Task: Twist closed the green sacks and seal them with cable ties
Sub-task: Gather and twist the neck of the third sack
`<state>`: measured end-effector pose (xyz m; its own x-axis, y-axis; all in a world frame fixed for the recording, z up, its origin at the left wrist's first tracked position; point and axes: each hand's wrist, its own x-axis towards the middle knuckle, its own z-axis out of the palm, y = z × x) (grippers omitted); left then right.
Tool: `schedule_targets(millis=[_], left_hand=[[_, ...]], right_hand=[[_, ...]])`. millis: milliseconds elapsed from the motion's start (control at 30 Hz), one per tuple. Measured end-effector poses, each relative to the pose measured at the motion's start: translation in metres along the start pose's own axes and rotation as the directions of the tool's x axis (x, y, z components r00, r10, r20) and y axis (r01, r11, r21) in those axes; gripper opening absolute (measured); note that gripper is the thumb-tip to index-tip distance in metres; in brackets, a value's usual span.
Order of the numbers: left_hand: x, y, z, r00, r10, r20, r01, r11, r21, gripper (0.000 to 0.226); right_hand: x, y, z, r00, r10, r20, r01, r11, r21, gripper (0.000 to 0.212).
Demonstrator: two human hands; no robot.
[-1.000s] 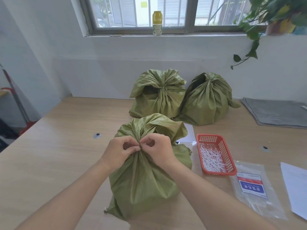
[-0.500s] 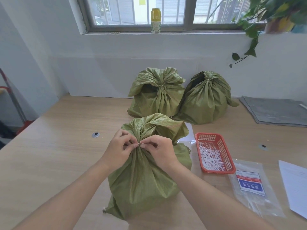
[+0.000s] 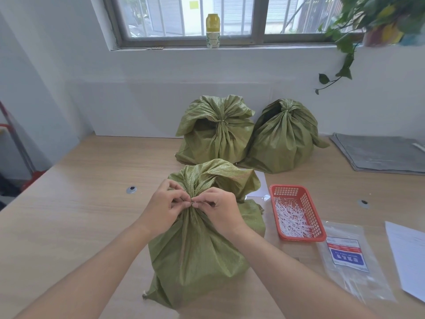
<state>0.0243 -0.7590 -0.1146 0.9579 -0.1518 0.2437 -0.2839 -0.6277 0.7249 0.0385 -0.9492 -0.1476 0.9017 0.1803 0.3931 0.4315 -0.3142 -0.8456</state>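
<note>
A green woven sack (image 3: 197, 249) stands on the wooden table in front of me, its mouth gathered into a twisted neck. My left hand (image 3: 164, 204) and my right hand (image 3: 218, 210) meet at that neck, fingertips pinching a thin cable tie (image 3: 191, 204) that is mostly hidden between them. Two more green sacks stand at the back by the wall, the left sack (image 3: 215, 132) and the right sack (image 3: 284, 137), each cinched at the neck. A red basket (image 3: 296, 192) holding several white cable ties lies to the right of the near sack.
A clear plastic packet (image 3: 349, 256) with a blue label and a white sheet (image 3: 409, 256) lie at the right. Grey folded cloth (image 3: 379, 153) sits at the back right. A yellow can (image 3: 212, 31) stands on the windowsill, and a plant (image 3: 368, 17) hangs at the upper right.
Both hands stayed at the sack's neck. The fingers uncurled from tight fists into fingertip pinches on the tie, and the gathered top now stands more exposed above them.
</note>
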Motion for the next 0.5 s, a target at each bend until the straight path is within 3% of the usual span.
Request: schedule_targets(millis=[333, 500], left_hand=[[0.0025, 0.0022, 0.0048, 0.998, -0.03, -0.049, 0.032, 0.999, 0.032, 0.008], [0.0044, 0.0042, 0.0088, 0.997, -0.016, -0.075, 0.019, 0.999, 0.032, 0.006]], right_hand=[[0.0014, -0.0007, -0.0035, 0.983, 0.174, 0.063, -0.176, 0.984, 0.034, 0.013], [0.0023, -0.0043, -0.0075, 0.968, 0.248, 0.044, -0.251, 0.966, 0.063, 0.004]])
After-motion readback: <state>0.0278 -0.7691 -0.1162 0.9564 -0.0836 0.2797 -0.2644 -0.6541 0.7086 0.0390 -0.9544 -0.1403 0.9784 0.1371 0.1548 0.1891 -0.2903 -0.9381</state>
